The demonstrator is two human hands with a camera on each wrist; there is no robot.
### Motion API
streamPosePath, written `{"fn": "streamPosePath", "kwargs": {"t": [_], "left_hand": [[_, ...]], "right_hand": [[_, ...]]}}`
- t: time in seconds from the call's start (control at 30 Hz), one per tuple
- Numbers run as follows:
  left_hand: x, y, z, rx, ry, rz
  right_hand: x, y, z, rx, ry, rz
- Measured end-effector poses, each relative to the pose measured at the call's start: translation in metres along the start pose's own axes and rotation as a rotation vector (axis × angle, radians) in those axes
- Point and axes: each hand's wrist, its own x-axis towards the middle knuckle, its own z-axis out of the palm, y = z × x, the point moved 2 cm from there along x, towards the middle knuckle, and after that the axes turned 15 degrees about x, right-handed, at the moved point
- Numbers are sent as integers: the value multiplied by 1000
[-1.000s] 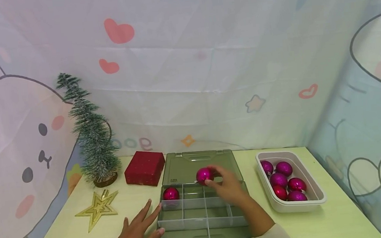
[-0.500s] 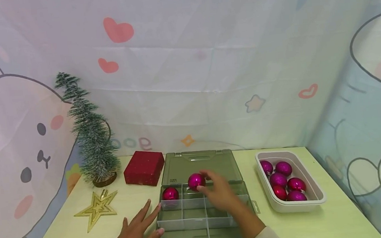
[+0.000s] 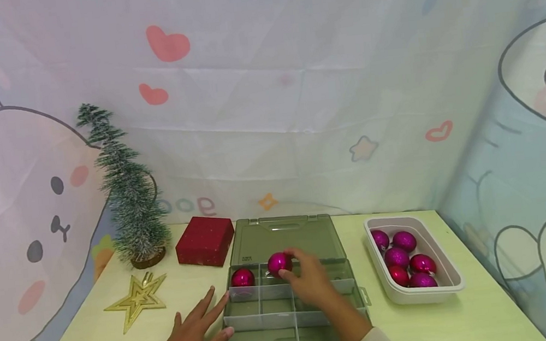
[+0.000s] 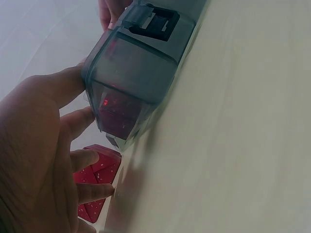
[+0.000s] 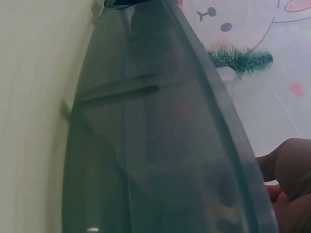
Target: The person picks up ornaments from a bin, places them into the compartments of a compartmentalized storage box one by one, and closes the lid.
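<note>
My right hand pinches a shiny magenta Christmas ball between thumb and fingers, over the middle back compartment of a grey-green see-through divided box. A second shiny ball sits in the back left compartment. With fingers spread, my left hand touches the box's left edge; the left wrist view shows its thumb and forefinger against the box wall. In the right wrist view the box side covers most of the picture, and only part of the right hand shows.
A white tub on the right holds several magenta and red balls. The box lid lies folded back. At left stand a small frosted tree, a dark red box and a gold star.
My right hand has carried the magenta ball left and slightly down, from near the lid to the middle back compartment. The left hand has stayed at the box's edge.
</note>
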Motion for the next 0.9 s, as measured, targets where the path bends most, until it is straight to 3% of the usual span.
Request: {"fn": "streamPosePath", "kwargs": {"t": [0.27, 0.9], "left_hand": [[-1, 1, -1, 3, 6, 14], [0, -1, 0, 11, 3, -5]], "right_hand": [[-5, 2, 10, -63, 19, -35], [-5, 8, 19, -144, 0, -4]]}}
